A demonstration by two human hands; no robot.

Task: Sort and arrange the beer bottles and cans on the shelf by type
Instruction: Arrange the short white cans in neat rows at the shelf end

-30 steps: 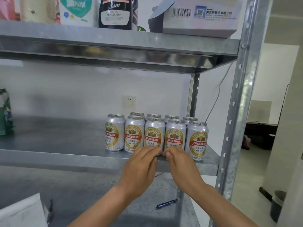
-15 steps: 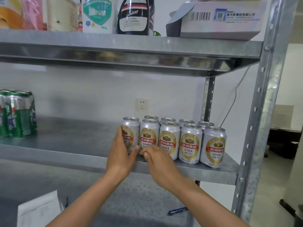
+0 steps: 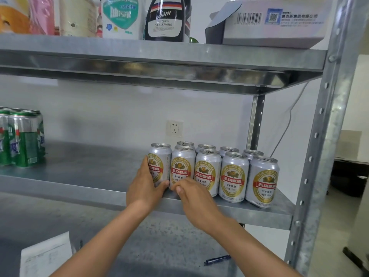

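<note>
Green cylindrical cans (image 3: 22, 136) cluster at the far left of the dull galvanised shelf (image 3: 83, 166), well apart from the glossy silver cans (image 3: 234, 176) packed in two rows near its right end. The left hand (image 3: 144, 188) curls round the leftmost silver can (image 3: 161, 156), thumb at its base. The right hand (image 3: 196, 198) rests bent fingers against the next can (image 3: 182, 166), and I cannot tell whether it grips; a perforated steel post (image 3: 323, 136) stands rightmost.

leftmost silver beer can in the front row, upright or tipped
Upright: the silver and gold beer can stands on the grey metal shelf, lid up, left hand gripping it.
</note>
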